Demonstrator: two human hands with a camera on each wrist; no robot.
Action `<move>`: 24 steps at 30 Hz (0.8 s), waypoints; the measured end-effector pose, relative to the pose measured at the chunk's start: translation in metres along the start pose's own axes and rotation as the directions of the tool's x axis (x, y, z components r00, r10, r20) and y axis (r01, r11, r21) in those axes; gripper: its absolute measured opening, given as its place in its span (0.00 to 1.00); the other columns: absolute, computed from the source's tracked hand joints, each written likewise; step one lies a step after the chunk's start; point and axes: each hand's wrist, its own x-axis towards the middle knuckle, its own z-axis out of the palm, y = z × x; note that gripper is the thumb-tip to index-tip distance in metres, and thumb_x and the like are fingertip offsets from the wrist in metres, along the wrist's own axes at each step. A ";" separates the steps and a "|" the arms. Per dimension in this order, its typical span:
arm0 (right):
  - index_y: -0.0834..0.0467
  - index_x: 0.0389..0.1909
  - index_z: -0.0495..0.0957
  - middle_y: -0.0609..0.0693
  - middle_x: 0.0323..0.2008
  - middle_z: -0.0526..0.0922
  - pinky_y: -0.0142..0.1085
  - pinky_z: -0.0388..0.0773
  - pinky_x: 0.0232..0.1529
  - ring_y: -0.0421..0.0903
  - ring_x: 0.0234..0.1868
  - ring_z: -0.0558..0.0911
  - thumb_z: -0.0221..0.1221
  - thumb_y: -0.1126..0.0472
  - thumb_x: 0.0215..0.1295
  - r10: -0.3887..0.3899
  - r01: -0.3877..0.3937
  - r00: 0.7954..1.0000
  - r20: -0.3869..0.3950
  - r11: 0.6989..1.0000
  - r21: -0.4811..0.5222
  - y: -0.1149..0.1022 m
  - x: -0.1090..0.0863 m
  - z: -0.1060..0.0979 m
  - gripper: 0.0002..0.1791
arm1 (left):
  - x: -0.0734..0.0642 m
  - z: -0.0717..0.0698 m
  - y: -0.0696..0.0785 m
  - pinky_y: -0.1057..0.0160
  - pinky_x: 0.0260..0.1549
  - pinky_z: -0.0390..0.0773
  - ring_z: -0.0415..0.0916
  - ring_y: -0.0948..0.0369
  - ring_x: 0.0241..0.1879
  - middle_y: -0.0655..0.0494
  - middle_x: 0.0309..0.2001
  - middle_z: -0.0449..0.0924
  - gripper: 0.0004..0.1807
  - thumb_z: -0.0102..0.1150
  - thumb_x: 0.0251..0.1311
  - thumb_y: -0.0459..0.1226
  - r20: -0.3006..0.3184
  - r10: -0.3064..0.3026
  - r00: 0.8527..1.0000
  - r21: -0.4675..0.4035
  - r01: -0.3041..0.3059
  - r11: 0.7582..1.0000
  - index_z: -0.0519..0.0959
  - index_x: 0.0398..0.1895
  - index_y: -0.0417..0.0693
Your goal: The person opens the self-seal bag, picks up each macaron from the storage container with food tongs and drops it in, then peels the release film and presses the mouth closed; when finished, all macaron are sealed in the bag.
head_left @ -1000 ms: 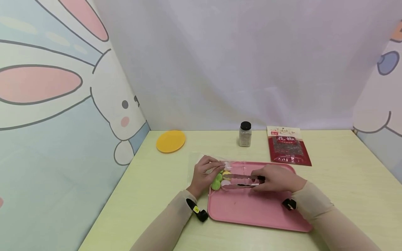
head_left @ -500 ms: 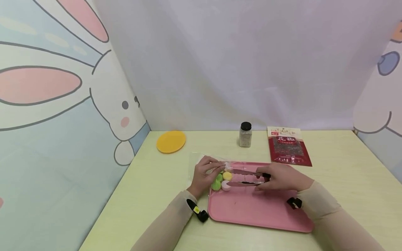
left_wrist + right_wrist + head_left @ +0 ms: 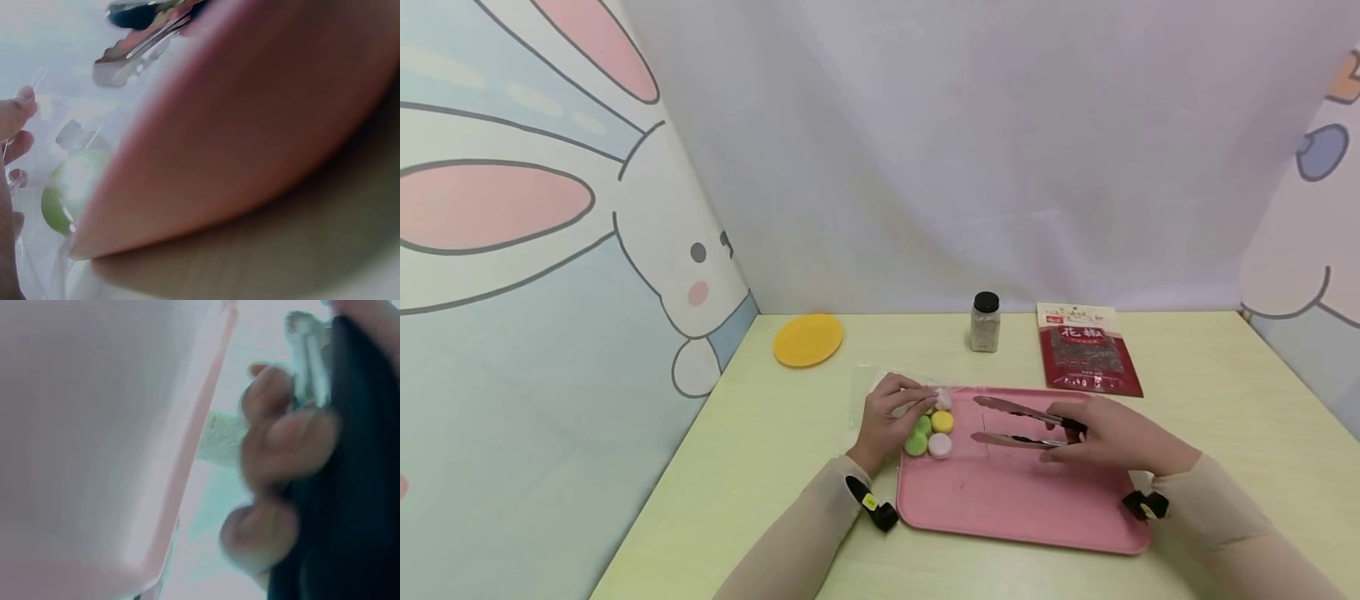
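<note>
Near the tray's left edge, my left hand (image 3: 887,421) pinches a clear plastic bag (image 3: 863,392) between thumb and fingers. Beside those fingers lie green macarons (image 3: 916,443), a yellow macaron (image 3: 942,422), a pale pink macaron (image 3: 940,446) and a whitish one (image 3: 943,399) at the back. My right hand (image 3: 1105,433) grips black-handled metal tongs (image 3: 1011,439) over the pink tray (image 3: 1000,508). The tongs' two arms are spread, point left and hold nothing, with a gap between their tips and the macarons. A green macaron (image 3: 62,194) shows through plastic in the left wrist view.
At the back left is a yellow plate (image 3: 808,340). A small jar (image 3: 985,323) with a black lid stands behind the tray. A red and white spice packet (image 3: 1086,350) lies at the back right, close to the tray's far edge.
My right hand has drawn the tongs to the right, so their tips have left the yellow and pale pink macarons, which stay in place. My left hand has stayed still.
</note>
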 end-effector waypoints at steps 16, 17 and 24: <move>0.54 0.49 0.76 0.42 0.26 0.76 0.32 0.64 0.20 0.37 0.21 0.70 0.67 0.38 0.61 0.391 -0.387 0.901 -0.189 0.920 0.057 0.031 -0.089 -0.017 0.27 | 0.001 0.000 -0.001 0.62 0.42 0.79 0.78 0.57 0.41 0.54 0.38 0.83 0.10 0.73 0.55 0.29 -0.024 0.033 0.999 -0.010 -0.034 0.999 0.89 0.41 0.44; 0.56 0.50 0.74 0.44 0.26 0.76 0.33 0.64 0.21 0.39 0.22 0.70 0.65 0.37 0.62 0.445 -0.440 0.879 -0.172 0.895 0.064 0.034 -0.094 -0.018 0.30 | 0.001 0.001 -0.001 0.62 0.42 0.79 0.78 0.57 0.41 0.54 0.38 0.83 0.10 0.73 0.55 0.29 -0.021 0.030 0.999 -0.010 -0.030 0.999 0.89 0.41 0.44; 0.70 0.49 0.65 0.51 0.27 0.76 0.39 0.66 0.25 0.47 0.26 0.73 0.56 0.29 0.65 0.640 -0.637 0.766 -0.068 0.769 0.063 0.052 -0.116 -0.020 0.44 | -0.003 0.002 0.000 0.64 0.41 0.78 0.77 0.60 0.41 0.57 0.39 0.83 0.08 0.71 0.60 0.32 0.001 -0.014 1.000 0.001 0.014 1.000 0.89 0.42 0.46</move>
